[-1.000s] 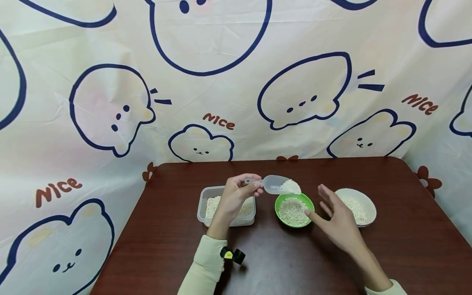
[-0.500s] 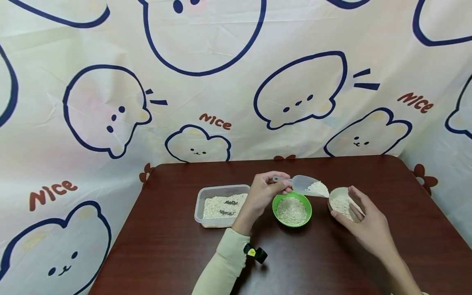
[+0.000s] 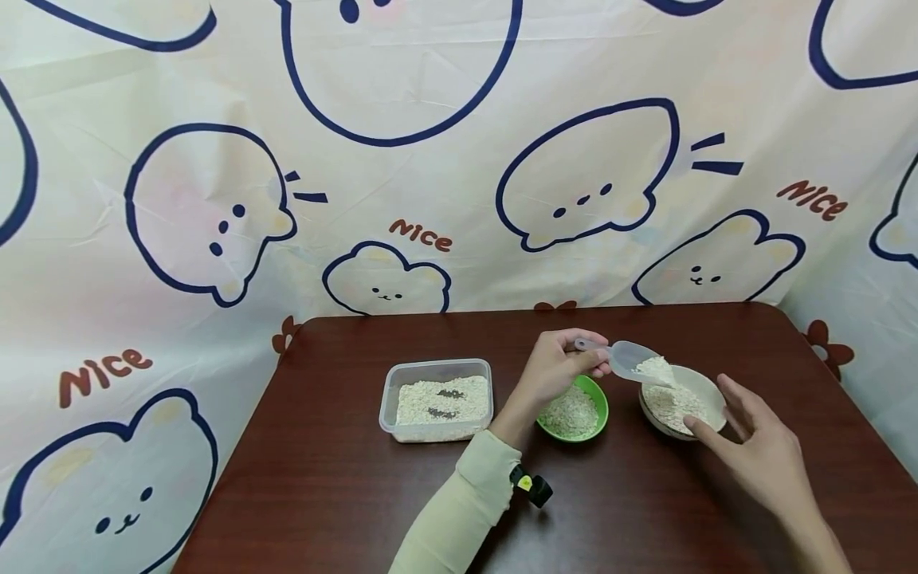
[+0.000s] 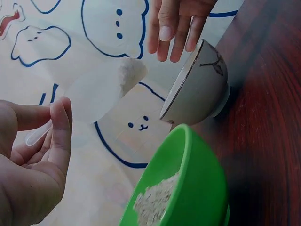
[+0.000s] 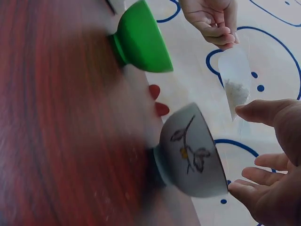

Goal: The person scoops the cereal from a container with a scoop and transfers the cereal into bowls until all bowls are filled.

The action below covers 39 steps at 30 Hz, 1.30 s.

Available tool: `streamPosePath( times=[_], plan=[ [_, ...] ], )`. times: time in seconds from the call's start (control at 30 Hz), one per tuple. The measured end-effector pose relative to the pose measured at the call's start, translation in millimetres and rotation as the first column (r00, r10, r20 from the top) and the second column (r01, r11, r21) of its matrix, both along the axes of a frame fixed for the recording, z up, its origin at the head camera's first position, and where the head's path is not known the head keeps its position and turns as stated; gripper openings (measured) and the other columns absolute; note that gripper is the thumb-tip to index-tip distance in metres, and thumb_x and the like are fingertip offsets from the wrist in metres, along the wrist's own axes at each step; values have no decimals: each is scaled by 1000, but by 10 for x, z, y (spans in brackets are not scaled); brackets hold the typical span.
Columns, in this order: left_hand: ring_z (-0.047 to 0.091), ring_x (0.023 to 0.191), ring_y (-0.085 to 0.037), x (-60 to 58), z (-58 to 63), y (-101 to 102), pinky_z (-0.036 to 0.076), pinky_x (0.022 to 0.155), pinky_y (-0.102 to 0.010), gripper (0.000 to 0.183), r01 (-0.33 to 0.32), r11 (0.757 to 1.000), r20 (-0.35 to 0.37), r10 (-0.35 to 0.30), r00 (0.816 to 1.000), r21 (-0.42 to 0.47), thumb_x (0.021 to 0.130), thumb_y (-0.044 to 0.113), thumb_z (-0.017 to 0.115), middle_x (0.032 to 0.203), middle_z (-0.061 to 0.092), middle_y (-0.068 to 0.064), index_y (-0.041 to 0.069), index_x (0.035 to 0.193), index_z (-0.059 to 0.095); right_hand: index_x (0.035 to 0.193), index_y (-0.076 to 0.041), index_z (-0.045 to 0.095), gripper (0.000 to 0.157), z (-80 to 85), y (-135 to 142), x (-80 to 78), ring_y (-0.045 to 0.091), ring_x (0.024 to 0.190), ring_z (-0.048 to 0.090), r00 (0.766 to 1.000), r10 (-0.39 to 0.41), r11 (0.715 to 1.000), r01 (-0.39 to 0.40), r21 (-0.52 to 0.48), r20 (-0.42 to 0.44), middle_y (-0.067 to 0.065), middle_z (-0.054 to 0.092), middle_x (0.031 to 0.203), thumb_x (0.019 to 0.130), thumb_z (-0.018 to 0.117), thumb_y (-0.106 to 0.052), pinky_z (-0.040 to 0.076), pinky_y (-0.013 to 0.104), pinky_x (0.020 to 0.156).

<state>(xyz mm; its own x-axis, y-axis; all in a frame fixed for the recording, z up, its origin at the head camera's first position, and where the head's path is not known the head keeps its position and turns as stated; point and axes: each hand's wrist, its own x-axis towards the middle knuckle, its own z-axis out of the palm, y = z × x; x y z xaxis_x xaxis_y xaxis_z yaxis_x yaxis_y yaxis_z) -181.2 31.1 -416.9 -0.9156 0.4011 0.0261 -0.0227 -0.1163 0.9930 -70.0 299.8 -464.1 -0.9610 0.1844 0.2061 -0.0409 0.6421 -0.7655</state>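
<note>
My left hand (image 3: 555,373) pinches the handle of a translucent plastic scoop (image 3: 628,359) between thumb and fingers. Pale, flaky grain like oats (image 3: 656,369) lies at its front end, which overlaps the left side of a white bowl (image 3: 708,389). More of the same pale grain sits inside that bowl. On its outer wall (image 5: 188,150) a flower-branch print shows in the right wrist view. Beside the bowl's right rim my right hand (image 3: 767,454) is spread with nothing in it, fingertips right at the rim.
A green bowl (image 3: 601,406) with pale flakes stands left of the white bowl, partly under my left hand. Further left is a clear rectangular tub (image 3: 390,402) of flakes with two dark patches. The brown table (image 3: 323,478) ends at a printed cloth backdrop (image 3: 459,175).
My left hand has carried the loaded scoop rightward, from near the green bowl to over the white bowl. My right hand has moved right, from beside the green bowl to the white bowl's right side.
</note>
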Motion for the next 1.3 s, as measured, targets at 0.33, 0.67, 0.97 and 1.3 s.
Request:
streamPosePath(
  times=[0.33,0.67,0.97,1.3],
  plan=[
    [79,92,-44,-2,-42,179,67,76,-29,16,-11,999,0,11,1000,-38,98,0,75,89,80,-17,-2,114,77,167,-4,34,93,-98,175,49,-32,120,34,988,-35,999,33,12,154,28,35,170,97,81,-42,39,-10,81],
    [78,70,-13,48,-5,340,61,62,-20,10,-61,966,-116,32,993,-253,99,6,77,77,79,-2,5,109,79,169,4,19,109,-164,204,4,-34,102,41,952,32,999,-27,-21,303,42,36,162,96,81,-49,46,-4,71],
    [76,68,-8,75,153,344,51,50,-17,10,-54,892,-258,-71,964,-449,102,12,74,76,77,4,10,111,79,168,5,19,108,-197,218,5,-33,101,43,953,51,999,-45,-27,300,43,39,158,96,81,-47,50,-1,70],
    [67,61,4,76,342,214,49,48,-18,12,-45,876,-310,-122,943,-481,104,11,72,75,74,10,11,114,78,168,4,20,109,-179,211,5,-24,109,51,953,36,999,-36,-4,302,44,40,157,96,81,-48,50,0,70]
  ],
)
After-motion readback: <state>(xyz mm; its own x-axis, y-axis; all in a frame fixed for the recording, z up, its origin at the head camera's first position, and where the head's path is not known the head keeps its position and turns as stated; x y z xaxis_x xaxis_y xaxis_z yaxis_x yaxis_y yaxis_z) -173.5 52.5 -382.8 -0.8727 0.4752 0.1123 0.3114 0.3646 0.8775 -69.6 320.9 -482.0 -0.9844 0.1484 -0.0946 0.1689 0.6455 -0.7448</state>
